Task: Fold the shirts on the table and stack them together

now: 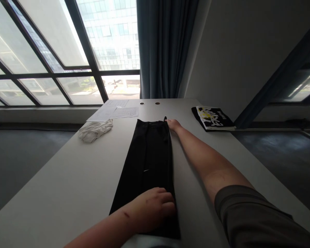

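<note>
Black trousers (155,155) lie lengthwise on the white table, folded into a long strip with the waistband at the far end. A small light logo shows partway along the cloth. At the far right corner of the waistband, my right hand (172,124) pinches the fabric, and a bit of it stands up there. My left hand (156,208) is nearer to me, across the lower part of the trousers, its fingers curled at their right edge. Its fingertips are hidden, and the cloth under the hand is partly covered.
The white table (74,193) runs away toward a window and a blue curtain (165,48). A crumpled whitish cloth (96,131) lies at the left, with paper sheets (111,112) behind it. Folded black printed garments (214,117) lie at the right edge.
</note>
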A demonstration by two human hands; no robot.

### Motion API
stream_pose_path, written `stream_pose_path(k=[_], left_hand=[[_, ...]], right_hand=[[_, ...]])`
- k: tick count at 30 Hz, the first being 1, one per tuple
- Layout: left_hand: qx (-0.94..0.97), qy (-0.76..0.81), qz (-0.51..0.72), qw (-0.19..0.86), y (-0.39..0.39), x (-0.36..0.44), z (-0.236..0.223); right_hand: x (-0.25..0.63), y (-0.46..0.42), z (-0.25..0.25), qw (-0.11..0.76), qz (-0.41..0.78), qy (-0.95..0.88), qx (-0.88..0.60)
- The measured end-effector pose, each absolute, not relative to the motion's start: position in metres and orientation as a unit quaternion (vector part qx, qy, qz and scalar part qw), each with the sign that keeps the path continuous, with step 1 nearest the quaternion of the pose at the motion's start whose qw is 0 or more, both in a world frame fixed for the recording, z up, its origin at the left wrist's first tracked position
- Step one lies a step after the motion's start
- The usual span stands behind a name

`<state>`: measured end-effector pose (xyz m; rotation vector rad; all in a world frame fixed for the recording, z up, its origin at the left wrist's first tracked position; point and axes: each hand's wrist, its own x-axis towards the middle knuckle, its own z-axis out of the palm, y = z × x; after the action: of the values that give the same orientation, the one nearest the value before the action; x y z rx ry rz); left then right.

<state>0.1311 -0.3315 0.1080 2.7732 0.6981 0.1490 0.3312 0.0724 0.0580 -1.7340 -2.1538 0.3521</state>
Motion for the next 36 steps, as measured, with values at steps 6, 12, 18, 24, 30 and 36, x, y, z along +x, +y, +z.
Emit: stream_pose_path(k=[6, 12, 18, 24, 30, 36], left_hand=[[0.898, 0.371, 0.087, 0.218, -0.368, 0.07, 0.082], [0.885, 0.384, 0.083, 0.252, -0.374, 0.051, 0.059], [0.894, 0.368, 0.088, 0.241, -0.369, 0.051, 0.058], [0.918, 0.347, 0.097, 0.164, -0.373, 0.054, 0.05], [0.915, 0.387, 0.083, 0.073, -0.376, 0.068, 0.04], [0.843, 0.471, 0.22, 0.135, -0.369, 0.072, 0.052]], right_hand=[[0.261, 0.071, 0.043, 0.122, 0.149, -0.801, -0.567], [0.238, 0.048, 0.003, 0.092, 0.133, -0.812, -0.561], [0.245, 0.031, 0.006, 0.165, 0.077, -0.825, -0.534], [0.277, -0.007, 0.018, 0.284, 0.034, -0.791, -0.541], [0.31, -0.116, 0.018, 0.364, 0.134, -0.819, -0.423], [0.339, -0.27, 0.018, 0.299, 0.239, -0.893, -0.239]])
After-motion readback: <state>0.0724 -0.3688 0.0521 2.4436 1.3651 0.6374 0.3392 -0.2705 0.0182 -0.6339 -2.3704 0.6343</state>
